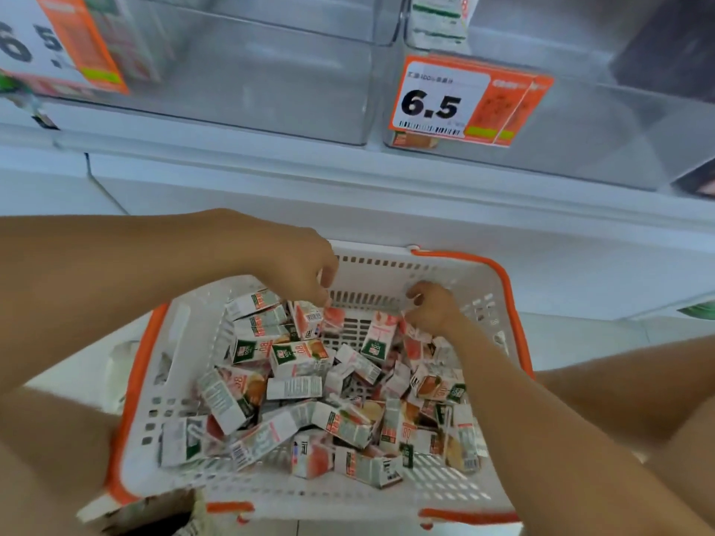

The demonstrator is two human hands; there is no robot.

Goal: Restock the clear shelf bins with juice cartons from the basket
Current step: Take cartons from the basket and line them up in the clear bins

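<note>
**Reaching into the carton basket below the clear bins**

Looking down through the head camera, I see both of my bare hands lowered into the white perforated plastic basket with orange rim and handles (387,265), which sits in front of the white shelf edge (348,176). It holds a loose heap of small white juice cartons with red fruit print and green labels (298,357), lying at all angles.

My left hand (298,265) is at the far left of the heap, fingers curled downward with the tips on the top of an upright carton (307,319); I cannot tell whether they actually pinch it. My right hand (435,305) is at the far right side, near the basket's back wall, fingers curled over cartons there; its grip is hidden from me too.

Above, two clear plastic shelf bins stand side by side. The left bin (271,90) is near the middle of the view. The right bin (580,148) carries an orange and white price tag reading 6.5 (464,100), with cartons dimly visible behind it.
</note>
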